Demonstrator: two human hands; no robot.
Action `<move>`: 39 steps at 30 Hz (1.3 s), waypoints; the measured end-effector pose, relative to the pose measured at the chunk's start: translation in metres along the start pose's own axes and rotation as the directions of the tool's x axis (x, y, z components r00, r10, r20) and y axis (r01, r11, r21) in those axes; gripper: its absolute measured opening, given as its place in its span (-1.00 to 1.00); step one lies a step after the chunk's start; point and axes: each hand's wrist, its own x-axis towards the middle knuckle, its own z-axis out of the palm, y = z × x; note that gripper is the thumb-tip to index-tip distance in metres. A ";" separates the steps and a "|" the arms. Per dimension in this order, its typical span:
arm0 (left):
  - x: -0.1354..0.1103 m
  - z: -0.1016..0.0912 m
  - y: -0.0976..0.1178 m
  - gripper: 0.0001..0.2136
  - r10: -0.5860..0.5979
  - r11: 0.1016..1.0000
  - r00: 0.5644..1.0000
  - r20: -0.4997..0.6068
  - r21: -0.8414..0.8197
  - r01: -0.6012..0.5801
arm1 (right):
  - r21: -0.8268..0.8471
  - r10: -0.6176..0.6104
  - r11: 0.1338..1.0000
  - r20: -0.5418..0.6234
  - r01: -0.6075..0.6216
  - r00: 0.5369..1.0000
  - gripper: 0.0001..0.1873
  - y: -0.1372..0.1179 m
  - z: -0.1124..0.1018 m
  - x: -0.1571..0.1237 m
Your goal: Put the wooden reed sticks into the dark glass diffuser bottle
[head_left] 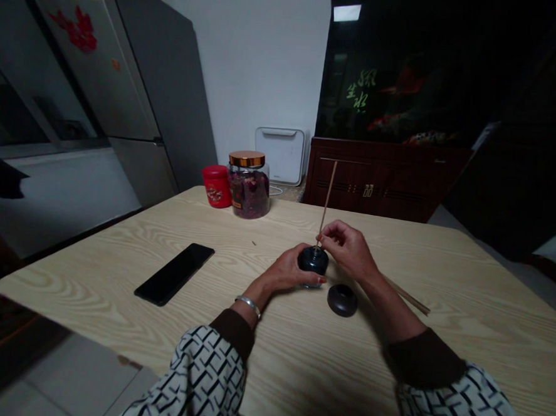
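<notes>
A small dark round pot stands on the pale wooden table. My left hand is wrapped round its left side. My right hand pinches a thin wooden stick just above the pot's mouth, so that the stick stands nearly upright with its lower end at the pot. The pot's dark lid lies on the table just in front of my right wrist. More thin sticks lie on the table behind my right forearm.
A black phone lies flat at the left. At the table's far edge stand a red tin and a glass jar with a copper lid. A grey fridge is at the left, a dark wooden cabinet behind.
</notes>
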 end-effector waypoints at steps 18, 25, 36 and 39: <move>-0.001 0.000 -0.001 -0.33 -0.015 0.996 1.000 0.022 -0.093 0.017 | -0.854 0.598 0.470 0.124 -0.222 0.792 -0.81 0.080 -0.096 -0.001; -0.002 -0.001 0.000 -0.34 -0.010 0.998 1.000 0.018 -0.066 0.011 | -0.806 0.581 0.548 0.176 -0.222 0.794 -0.95 0.094 -0.097 0.000; -0.001 0.000 0.002 -0.31 -0.037 0.993 0.999 0.020 -0.107 0.039 | -0.746 0.489 0.636 0.189 -0.199 0.852 -0.91 0.093 -0.102 0.005; -0.001 0.000 0.000 -0.30 -0.036 0.993 0.999 0.022 -0.113 0.038 | -0.648 0.388 0.730 0.132 -0.217 0.912 -0.89 0.073 -0.110 0.011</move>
